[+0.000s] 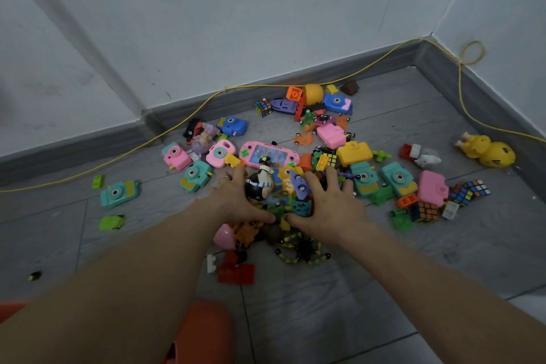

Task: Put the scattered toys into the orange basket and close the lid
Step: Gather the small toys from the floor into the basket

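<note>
Grey plank floor (325, 304), pale walls (206, 23), grey skirting (88, 145), perhaps dim light

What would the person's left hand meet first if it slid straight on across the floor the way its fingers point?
Probably the small yellow block just beyond the left hand, then the pink handheld game behind it. Depth is hard to judge, so the fingertips may already be touching the block.
</note>
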Tool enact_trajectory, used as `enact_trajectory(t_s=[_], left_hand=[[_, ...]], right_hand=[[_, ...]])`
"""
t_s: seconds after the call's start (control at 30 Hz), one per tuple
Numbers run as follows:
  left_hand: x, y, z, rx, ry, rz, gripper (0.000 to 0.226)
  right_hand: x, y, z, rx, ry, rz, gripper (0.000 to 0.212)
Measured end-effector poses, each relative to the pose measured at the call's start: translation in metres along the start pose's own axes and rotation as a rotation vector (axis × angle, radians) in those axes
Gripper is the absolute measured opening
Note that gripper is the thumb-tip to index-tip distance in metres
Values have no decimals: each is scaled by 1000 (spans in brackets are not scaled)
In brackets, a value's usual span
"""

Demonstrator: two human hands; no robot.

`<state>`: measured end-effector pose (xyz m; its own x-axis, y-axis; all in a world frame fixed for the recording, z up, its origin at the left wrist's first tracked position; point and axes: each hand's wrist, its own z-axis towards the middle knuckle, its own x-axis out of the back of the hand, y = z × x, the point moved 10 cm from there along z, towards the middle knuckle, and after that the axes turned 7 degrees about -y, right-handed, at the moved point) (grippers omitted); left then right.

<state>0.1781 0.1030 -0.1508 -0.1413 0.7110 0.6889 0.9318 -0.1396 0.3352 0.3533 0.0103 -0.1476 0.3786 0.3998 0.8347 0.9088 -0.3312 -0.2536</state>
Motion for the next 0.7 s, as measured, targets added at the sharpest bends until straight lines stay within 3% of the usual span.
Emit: enact_trajectory(t_s=[0.17,0.4,0.7], left_hand=[[-1,7,0,-70,-12,-102,103],[-6,10,3,-120,-55,-165,103],[2,22,-2,-230,93,-181,59]], right_hand=[[8,2,0,-12,103,31,76],[-1,4,7,-30,32,46,94],[12,15,5,8,150,109,77]])
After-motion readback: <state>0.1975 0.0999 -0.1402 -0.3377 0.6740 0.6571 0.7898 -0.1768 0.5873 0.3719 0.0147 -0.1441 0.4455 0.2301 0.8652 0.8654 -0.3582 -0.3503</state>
